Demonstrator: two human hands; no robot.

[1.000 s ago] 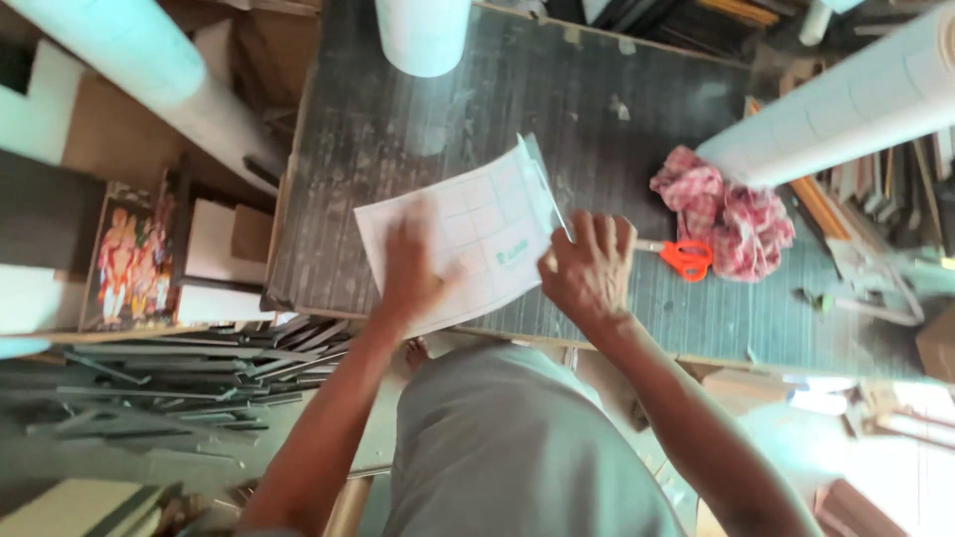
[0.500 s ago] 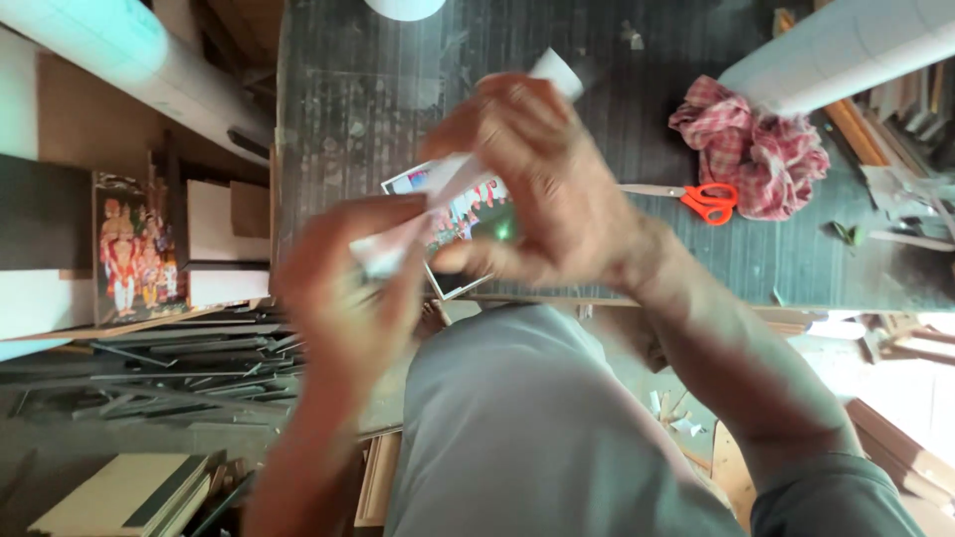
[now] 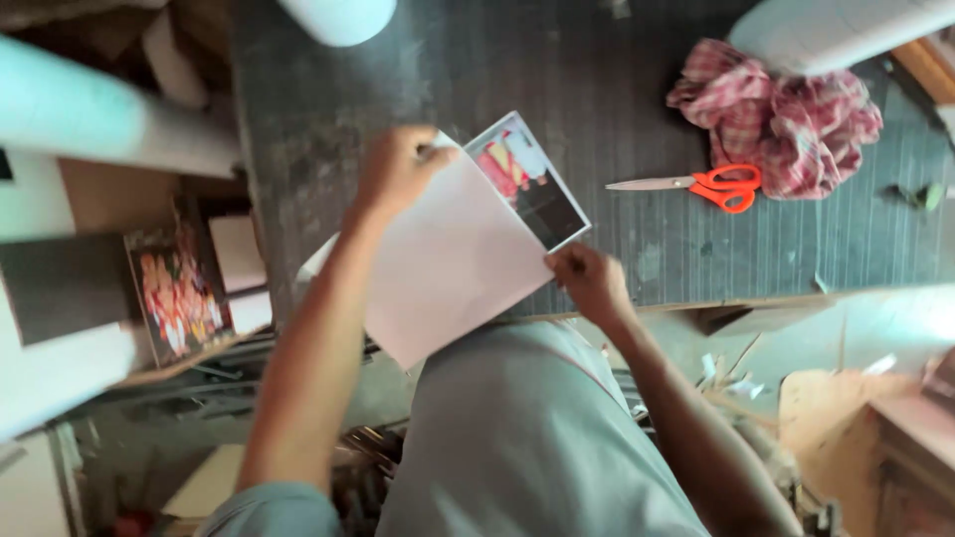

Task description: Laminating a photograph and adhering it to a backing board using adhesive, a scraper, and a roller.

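A white sheet (image 3: 453, 264) lies slantwise over the near edge of a dark grey workbench (image 3: 617, 80), partly covering a colourful printed picture (image 3: 527, 179) whose top corner sticks out. My left hand (image 3: 398, 169) pinches the sheet's upper left corner. My right hand (image 3: 589, 281) grips the sheet's lower right edge, close to the bench's front edge. Both hands hold the paper flat against the bench.
Orange-handled scissors (image 3: 711, 186) lie to the right, next to a crumpled red checked cloth (image 3: 781, 114). White rolls (image 3: 338, 15) stand at the far side and left. A framed colourful picture (image 3: 179, 288) and boards are stacked left of the bench.
The paper was lifted and bent in both hands half a second ago; now it is laid flat again, white side up, over the printed picture.
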